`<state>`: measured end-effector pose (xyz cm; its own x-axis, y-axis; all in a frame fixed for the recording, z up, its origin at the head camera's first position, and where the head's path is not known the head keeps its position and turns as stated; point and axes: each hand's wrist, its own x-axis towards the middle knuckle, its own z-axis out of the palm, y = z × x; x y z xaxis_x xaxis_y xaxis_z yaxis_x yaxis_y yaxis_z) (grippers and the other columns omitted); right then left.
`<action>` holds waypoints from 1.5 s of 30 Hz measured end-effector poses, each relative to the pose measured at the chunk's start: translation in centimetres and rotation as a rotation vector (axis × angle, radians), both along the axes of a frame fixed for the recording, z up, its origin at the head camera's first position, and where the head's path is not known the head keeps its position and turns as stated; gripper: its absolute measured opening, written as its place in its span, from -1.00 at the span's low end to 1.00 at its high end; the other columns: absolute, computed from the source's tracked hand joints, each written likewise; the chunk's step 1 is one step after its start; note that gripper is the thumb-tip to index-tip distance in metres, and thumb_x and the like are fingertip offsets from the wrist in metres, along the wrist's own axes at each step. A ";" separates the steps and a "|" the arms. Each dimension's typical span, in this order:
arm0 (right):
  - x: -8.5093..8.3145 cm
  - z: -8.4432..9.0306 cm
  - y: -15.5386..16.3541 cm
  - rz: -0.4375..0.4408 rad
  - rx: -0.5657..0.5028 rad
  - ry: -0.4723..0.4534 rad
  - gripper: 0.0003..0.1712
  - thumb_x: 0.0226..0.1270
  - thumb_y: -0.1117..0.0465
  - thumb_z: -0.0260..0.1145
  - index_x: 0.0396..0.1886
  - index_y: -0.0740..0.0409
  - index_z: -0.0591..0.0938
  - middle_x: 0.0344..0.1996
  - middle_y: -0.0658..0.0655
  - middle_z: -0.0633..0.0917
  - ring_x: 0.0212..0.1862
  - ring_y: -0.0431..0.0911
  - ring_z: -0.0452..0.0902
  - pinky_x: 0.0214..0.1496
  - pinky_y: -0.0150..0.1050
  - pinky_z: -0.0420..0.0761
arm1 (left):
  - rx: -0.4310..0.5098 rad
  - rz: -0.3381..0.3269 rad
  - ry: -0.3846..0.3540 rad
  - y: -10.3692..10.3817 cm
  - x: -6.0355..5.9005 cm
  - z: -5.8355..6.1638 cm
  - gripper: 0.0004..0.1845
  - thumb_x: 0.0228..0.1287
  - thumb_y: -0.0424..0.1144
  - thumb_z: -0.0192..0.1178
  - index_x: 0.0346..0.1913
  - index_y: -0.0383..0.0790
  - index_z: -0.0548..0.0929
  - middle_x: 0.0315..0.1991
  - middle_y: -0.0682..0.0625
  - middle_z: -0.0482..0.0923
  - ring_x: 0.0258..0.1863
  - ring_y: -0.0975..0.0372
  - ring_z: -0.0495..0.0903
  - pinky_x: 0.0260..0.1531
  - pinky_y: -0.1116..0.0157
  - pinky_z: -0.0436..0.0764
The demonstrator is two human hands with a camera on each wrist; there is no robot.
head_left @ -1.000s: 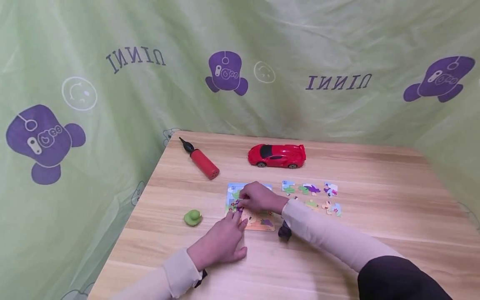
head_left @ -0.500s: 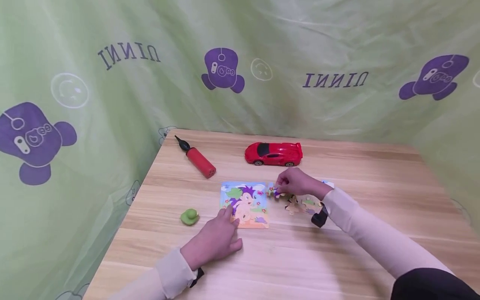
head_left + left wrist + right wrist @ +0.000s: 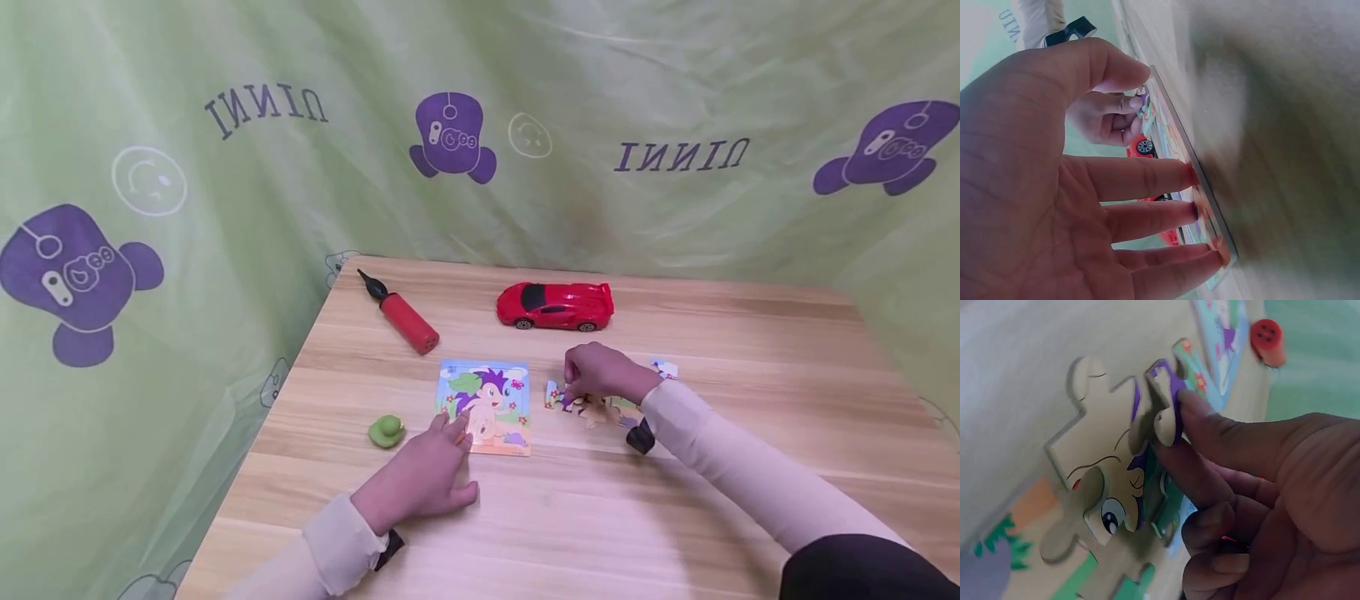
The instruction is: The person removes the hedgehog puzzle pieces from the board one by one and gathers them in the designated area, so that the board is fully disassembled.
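Resting nearest the front edge of the wooden table, the left hand lies flat with its fingers straight and spread, the fingertips pressing on the near edge of the puzzle board. That board is a thin square tray printed with a cartoon animal with purple hair, green leaves and a blue sky, lying a little left of the table's middle. To its right, just beside it, sits a loose cluster of puzzle pieces; the right wrist view shows them as cut wooden shapes with knobs and sockets, printed with a cartoon eye, tan skin and green patches. The right hand is curled over this cluster, thumb and forefinger pinching a purple puzzle piece that touches the others. A small green toy lies left of the board, near the left edge. Farther back, a red pump lies slanted toward the far left corner, and a red toy car stands near the far edge, well apart from the board.
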<state>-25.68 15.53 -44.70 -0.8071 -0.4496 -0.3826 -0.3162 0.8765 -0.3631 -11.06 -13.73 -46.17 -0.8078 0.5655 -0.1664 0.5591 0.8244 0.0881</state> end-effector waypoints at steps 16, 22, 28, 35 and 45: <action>5.3 0.1 -2.5 0.093 -0.172 0.190 -0.84 0.32 0.06 0.40 -0.42 -0.06 0.63 -0.57 -0.11 0.59 -0.48 -0.21 0.44 -0.37 -0.33 0.49 | -0.016 -0.024 0.037 1.1 -0.3 0.2 -0.26 0.27 0.26 0.12 0.15 -0.37 0.67 0.34 -0.36 0.47 0.28 -0.27 0.50 0.02 0.06 0.71; 7.1 -2.0 -4.4 0.160 -0.162 0.277 -0.67 0.30 0.01 0.41 -0.07 0.10 0.66 -0.28 -0.04 0.60 -0.29 -0.23 0.44 -0.16 -0.28 0.59 | -0.017 -0.050 0.119 1.4 -1.0 -0.1 -0.33 0.33 0.22 0.07 0.08 -0.35 0.71 0.27 -0.29 0.56 0.18 -0.13 0.56 -0.02 0.12 0.71; 6.9 -2.3 -4.8 0.114 -0.122 0.308 -0.28 0.18 -0.18 0.47 0.21 0.15 0.61 -0.06 0.07 0.56 -0.14 -0.16 0.43 -0.07 -0.25 0.58 | 0.002 -0.051 0.119 1.2 -1.2 -0.4 -0.31 0.32 0.23 0.09 0.34 -0.17 0.55 0.28 -0.24 0.54 0.20 -0.09 0.50 0.09 0.11 0.65; 7.3 -2.3 -6.6 0.236 -0.132 0.284 -0.36 0.23 -0.20 0.43 0.15 0.12 0.63 -0.04 0.06 0.58 0.00 -0.13 0.48 0.10 -0.17 0.64 | 0.068 -0.067 0.092 0.4 -1.2 -0.6 -0.31 0.29 0.23 0.14 0.31 -0.18 0.58 0.24 -0.24 0.51 0.13 -0.05 0.44 -0.06 0.15 0.70; 7.7 -2.1 -8.4 0.260 -0.131 0.279 -0.49 0.27 -0.09 0.43 0.03 0.18 0.64 -0.16 0.05 0.60 -0.16 -0.16 0.46 -0.02 -0.22 0.63 | 0.070 -0.107 0.075 -1.0 -1.5 -0.3 -0.28 0.28 0.22 0.15 0.21 -0.35 0.62 0.37 -0.19 0.47 0.17 0.02 0.48 -0.01 0.20 0.69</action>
